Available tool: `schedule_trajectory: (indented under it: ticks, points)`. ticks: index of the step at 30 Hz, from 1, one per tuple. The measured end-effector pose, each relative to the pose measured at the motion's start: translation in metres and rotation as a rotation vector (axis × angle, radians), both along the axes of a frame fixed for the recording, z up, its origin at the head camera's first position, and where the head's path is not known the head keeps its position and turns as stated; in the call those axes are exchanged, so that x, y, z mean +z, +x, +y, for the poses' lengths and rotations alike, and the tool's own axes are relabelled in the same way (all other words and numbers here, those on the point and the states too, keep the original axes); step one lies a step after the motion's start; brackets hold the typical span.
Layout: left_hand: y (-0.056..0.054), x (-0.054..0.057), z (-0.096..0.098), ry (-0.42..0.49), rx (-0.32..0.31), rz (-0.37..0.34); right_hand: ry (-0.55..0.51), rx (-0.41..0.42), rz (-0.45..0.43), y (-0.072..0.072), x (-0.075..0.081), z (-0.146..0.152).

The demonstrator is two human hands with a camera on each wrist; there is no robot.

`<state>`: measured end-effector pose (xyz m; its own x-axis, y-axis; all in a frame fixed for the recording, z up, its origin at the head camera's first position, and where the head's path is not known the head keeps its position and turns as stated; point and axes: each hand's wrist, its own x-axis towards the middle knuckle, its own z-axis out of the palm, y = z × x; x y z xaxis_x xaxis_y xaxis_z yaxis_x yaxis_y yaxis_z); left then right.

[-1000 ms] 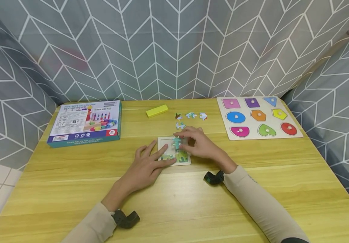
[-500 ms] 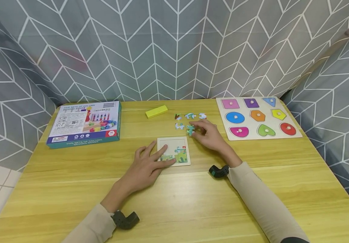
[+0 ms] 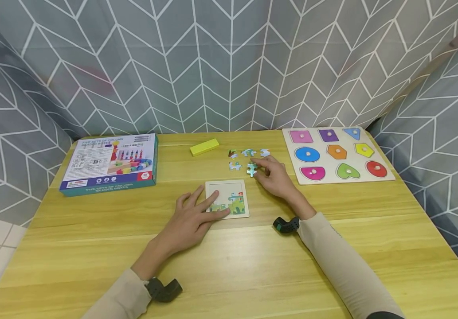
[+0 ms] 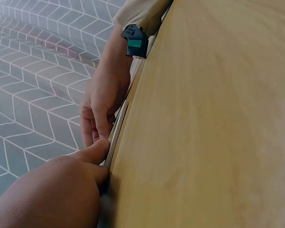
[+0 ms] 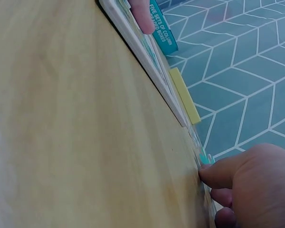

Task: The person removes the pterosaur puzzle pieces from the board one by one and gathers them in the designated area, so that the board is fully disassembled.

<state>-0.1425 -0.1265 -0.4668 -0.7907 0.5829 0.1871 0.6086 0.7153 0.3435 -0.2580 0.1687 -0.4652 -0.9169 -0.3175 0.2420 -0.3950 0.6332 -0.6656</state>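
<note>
My left hand (image 3: pixel 189 219) rests with fingers spread on the lower left part of a small square jigsaw tray (image 3: pixel 225 182). Green and blue pieces (image 3: pixel 236 206) lie fitted along the tray's bottom and right side. Beyond the tray's upper right corner, my right hand (image 3: pixel 274 179) pinches a teal jigsaw piece (image 3: pixel 252 170) by its right edge, low over the table. In the right wrist view, the thumb (image 5: pixel 218 173) touches that piece (image 5: pixel 205 158). Close by lie loose jigsaw pieces: one brown and green (image 3: pixel 232 153), and paler ones (image 3: pixel 235 166).
A yellow block (image 3: pixel 205 147) lies behind the tray. To the left is a teal and purple toy box (image 3: pixel 109 164). A shape board (image 3: pixel 338 170) with coloured knobbed shapes lies right of my right hand. A patterned grey curtain (image 3: pixel 213 66) hangs behind the table.
My right hand has carried the teal jigsaw piece from above the tray to the right and away, next to the loose pieces. My left hand has stayed on the tray.
</note>
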Motion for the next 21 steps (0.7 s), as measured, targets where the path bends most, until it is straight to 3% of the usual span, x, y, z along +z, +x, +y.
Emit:
schedule_trajectory:
  ticks: [8,21]
  points:
    - [-0.0005,-0.0014,0.0003,-0.002,0.001,-0.007,-0.087,0.002,-0.010,-0.0007,-0.0015,0.0004]
    - [0.0002,-0.0013,0.0000,0.008,0.001,0.004,-0.057,-0.020,0.016,-0.0007,-0.0036,-0.0011]
